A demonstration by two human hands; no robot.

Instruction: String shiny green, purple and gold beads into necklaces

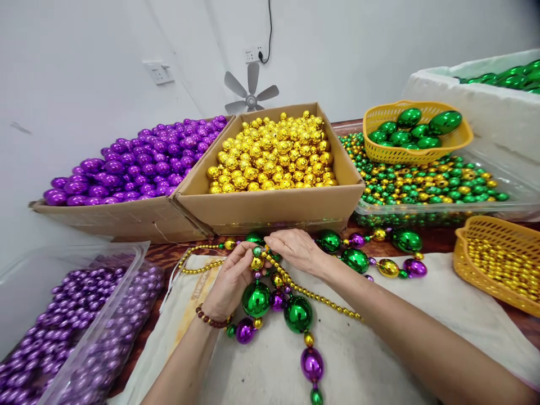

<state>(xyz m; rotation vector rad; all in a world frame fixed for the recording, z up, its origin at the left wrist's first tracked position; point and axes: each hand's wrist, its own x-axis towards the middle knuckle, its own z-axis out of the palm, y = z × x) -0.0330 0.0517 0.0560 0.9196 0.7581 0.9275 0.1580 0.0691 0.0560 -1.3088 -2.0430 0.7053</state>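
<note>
My left hand (pixel 236 275), with a brown beaded bracelet at its wrist, is closed on a bead necklace (pixel 297 314) near a small green bead and a gold bead. The necklace carries large green, purple and gold beads that hang onto the cloth below. My right hand (pixel 293 250) is closed beside the left one, its fingertips pinched at the top of a string of small gold beads (pixel 320 295). That string runs down to the right across the cloth. More of the large beads (pixel 355 260) lie behind my right wrist. Exactly what the right fingertips pinch is partly hidden.
Cardboard boxes hold purple beads (pixel 143 163) and gold beads (pixel 274 154). A clear tub (pixel 139 264) of purple beads stands left. At right are a yellow basket (pixel 422 156) with green beads, a tray of mixed beads (pixel 430 180), a basket of gold beads (pixel 464 264) and a foam box (pixel 472 101).
</note>
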